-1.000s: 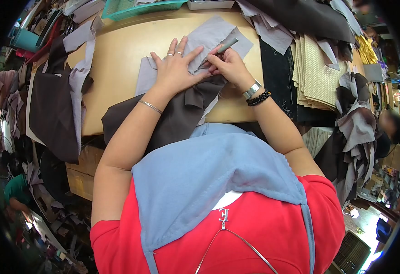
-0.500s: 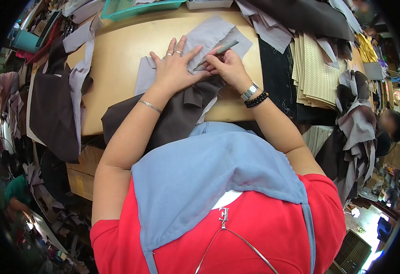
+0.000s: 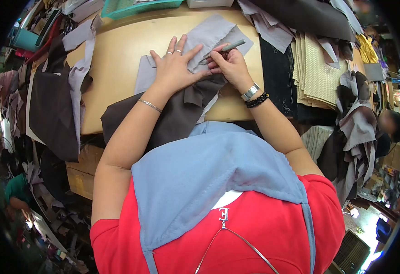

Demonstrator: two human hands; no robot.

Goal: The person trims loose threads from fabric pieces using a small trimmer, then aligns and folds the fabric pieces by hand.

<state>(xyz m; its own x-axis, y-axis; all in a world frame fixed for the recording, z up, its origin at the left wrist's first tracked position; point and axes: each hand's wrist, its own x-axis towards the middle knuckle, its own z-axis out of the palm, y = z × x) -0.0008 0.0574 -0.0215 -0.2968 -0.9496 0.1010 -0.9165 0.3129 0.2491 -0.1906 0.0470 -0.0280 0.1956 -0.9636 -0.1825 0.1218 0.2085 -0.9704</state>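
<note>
My left hand lies flat with fingers spread, pressing on a pale grey fabric piece with a frayed edge. My right hand grips a slim grey pen-like tool, its back end pointing up and right. The tool's tip is hard to make out beside my fingers, over the fabric. Dark brown material with a pale underside lies bunched under my left wrist and drapes over the table's near edge toward my apron.
The work table is light wood. Dark and grey pieces hang at its left. Woven cream sheets are stacked on a black surface at the right. A teal tray stands at the back. Another person's arm shows at the lower left.
My right hand has shifted slightly up and right with the tool, whose tip has left the spot near my left thumb. My left hand keeps its place.
</note>
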